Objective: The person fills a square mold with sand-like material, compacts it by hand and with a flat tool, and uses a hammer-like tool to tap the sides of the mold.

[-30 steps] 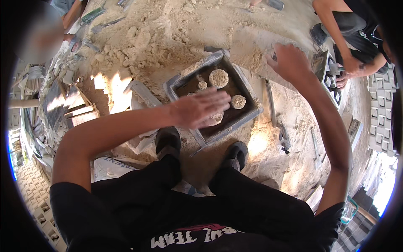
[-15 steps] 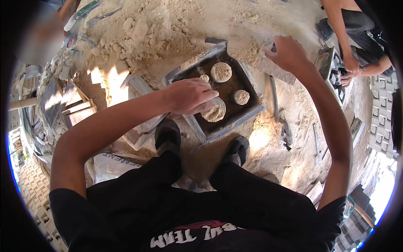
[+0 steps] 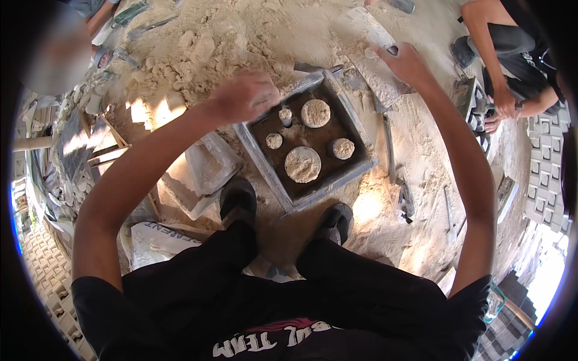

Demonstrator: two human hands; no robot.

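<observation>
A square grey mould frame sits on the ground in front of my feet. Inside it stand several round cores of different sizes, their tops covered with pale sand, such as the large core and the far core. My left hand is just outside the mould's far left corner, above loose sand; motion smears its fingers. Beyond the mould on the right, my right hand is closed round the dark handle of what looks like a trowel. Its flat, sand-coated blade points toward the mould.
Loose sand is heaped beyond the mould. A flat bar lies to its right, and pale slabs to its left. At far right a co-worker's hands work at another mould. Another person crouches at far left.
My left hand has moved from over the mould's cores to the far left, uncovering them. My right hand has shifted slightly left and away, and the blade shows more.
</observation>
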